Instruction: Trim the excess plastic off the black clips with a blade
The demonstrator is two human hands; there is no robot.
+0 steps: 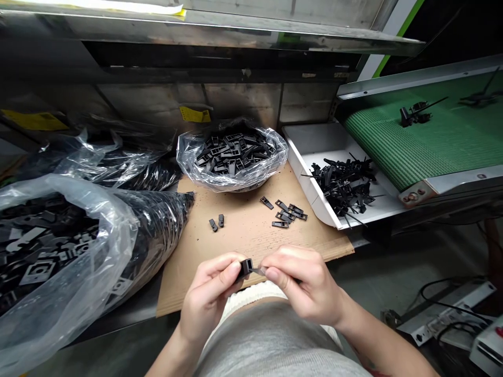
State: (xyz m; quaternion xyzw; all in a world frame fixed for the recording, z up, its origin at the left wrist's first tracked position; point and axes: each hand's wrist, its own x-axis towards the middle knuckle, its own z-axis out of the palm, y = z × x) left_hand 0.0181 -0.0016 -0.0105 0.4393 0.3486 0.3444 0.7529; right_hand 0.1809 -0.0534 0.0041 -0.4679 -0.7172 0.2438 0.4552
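Between the thumb and fingers of my left hand [216, 285] is a small black plastic part [245, 268] with a rectangular opening facing right. My right hand [301, 280] pinches a thin, flat blade [257, 271], whose tip is at the part's open end; whether it touches cannot be made out. Both hands are just over the near edge of a cardboard sheet [188, 272]. Beyond them on the cardboard lie two small black pieces [217, 222] and a loose group of black rectangular-holed parts [285, 215].
A clear bag [236, 180] full of similar black parts stands at the back. Another large open bag [118, 230] of black parts fills the left. At right, a white tray [314, 196] holds black moulded pieces below a green conveyor belt [396, 141]. A metal shelf [220, 31] crosses above.
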